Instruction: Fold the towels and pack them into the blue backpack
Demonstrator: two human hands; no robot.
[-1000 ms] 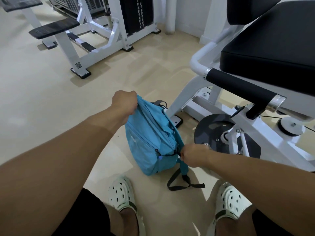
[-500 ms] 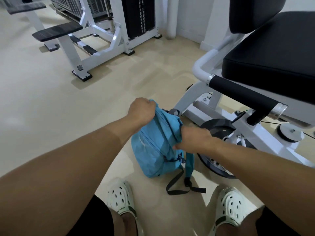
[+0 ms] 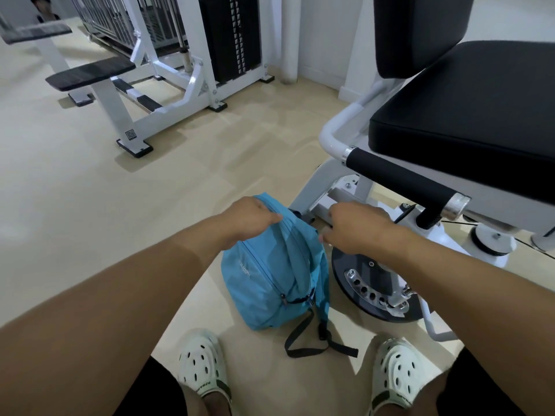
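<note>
We see the blue backpack [image 3: 270,280] upright on the beige floor [image 3: 75,190], just beyond our 2 white clogs [image 3: 202,363] and touching or nearly touching the white machine frame [image 3: 312,187] on the right. Our left hand [image 3: 250,216] grips the top left of the pack, fingers curled over the fabric. Our right hand [image 3: 353,228] sits at the top right edge by the main zipper [image 3: 295,250]; fingers look curled, but we cannot tell if it pinches a pull or holds nothing.

Progress: the zipper looks run most of the way along the top and no towels are in view, so we judge packing done and closing nearly done, though the contents are hidden. What remains is likely the last bit of zipper.

Room: a gym with smooth pale flooring. A black padded seat [image 3: 465,115] with a black handle grip [image 3: 399,178] is at right, a black weight plate [image 3: 375,283] just right of the pack, a white bench rig [image 3: 126,85] far left, and a weight stack [image 3: 231,34] at the far wall.
</note>
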